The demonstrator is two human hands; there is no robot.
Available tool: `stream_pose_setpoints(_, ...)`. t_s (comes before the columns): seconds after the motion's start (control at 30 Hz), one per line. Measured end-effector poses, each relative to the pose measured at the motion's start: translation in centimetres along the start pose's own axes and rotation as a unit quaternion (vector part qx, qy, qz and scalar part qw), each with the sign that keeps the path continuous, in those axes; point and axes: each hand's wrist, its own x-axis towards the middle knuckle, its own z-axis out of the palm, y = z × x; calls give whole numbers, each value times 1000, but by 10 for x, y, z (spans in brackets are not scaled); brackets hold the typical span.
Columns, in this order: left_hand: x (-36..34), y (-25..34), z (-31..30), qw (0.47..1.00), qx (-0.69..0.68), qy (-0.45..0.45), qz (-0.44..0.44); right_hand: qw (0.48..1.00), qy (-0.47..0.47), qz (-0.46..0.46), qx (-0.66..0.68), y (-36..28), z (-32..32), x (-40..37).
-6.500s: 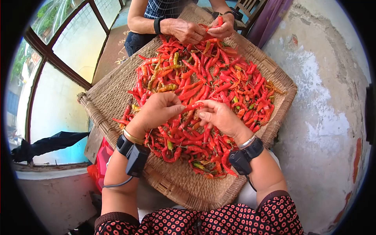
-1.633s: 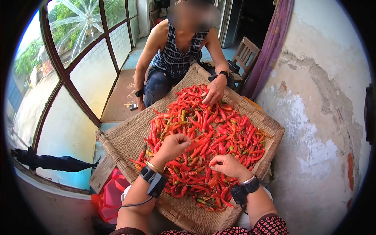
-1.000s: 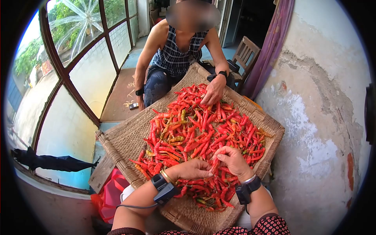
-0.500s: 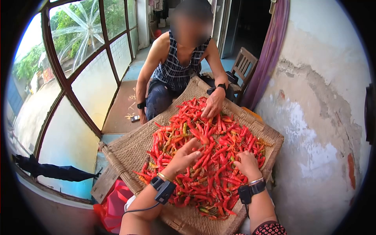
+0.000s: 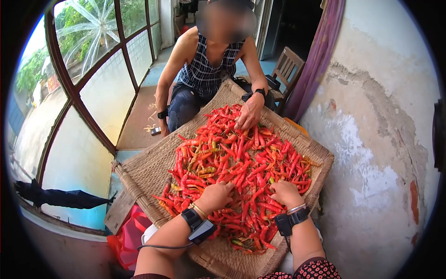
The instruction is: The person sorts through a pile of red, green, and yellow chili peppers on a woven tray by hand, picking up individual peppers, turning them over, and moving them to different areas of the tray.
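Observation:
Red chili peppers (image 5: 246,174), with a few yellowish and green ones among them, lie in a heap on a square woven tray (image 5: 144,179). My left hand (image 5: 215,196) is down at the near left part of the heap, its fingers curled in among the peppers. Whatever those fingers hold is hidden. On the right side of the heap, my right hand (image 5: 287,193) is closed with the fingertips pressed together at the peppers. What lies in that pinch is too small to tell. Both wrists carry bracelets and strapped black devices.
Across the tray a person (image 5: 209,69) crouches, one hand (image 5: 251,111) on the far peppers. A wooden chair (image 5: 289,69) and purple curtain (image 5: 320,56) stand behind. Windows line the left, with a folded black umbrella (image 5: 65,196) and red bag (image 5: 134,237) below. A worn wall (image 5: 371,139) rises at right.
My left hand has moved down and nearer to me, and its spread fingers have curled into the peppers. My right hand has shifted slightly left. The other person's hand stays at the far peppers.

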Motion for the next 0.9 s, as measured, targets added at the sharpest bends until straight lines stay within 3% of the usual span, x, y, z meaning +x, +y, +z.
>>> stream_pose_setpoints(0.1,2,-7,5,999,-29,42,15,1000,10,10,-20,-10,-3,-6)
stream_pose_setpoints(0.2,5,-8,6,998,-36,23,-40,999,-8,17,-42,-9,-1,-4)
stream_pose_setpoints(0.3,7,-14,2,994,-105,19,-35,997,-50,25,-60,-2,7,5)
stream_pose_setpoints(0.37,6,-14,-8,967,-247,9,-57,998,-30,29,-50,0,8,6)
stream_pose_setpoints(0.5,6,-10,-13,970,-229,19,-76,999,-8,25,-36,-1,9,4)
stream_pose_setpoints(0.67,3,-7,10,991,-115,30,61,997,-17,50,-59,1,12,9)
stream_pose_setpoints(0.73,3,-2,5,994,-97,8,49,997,4,56,-58,0,11,8)
stream_pose_setpoints(0.8,1,6,-2,996,-79,-10,37,997,14,0,77,-4,1,4)
stream_pose_setpoints(0.83,0,10,-5,994,-95,23,51,997,15,0,77,-8,-5,2)
stream_pose_setpoints(0.9,-1,18,-9,990,-110,55,66,946,-94,-45,308,-19,-16,-4)
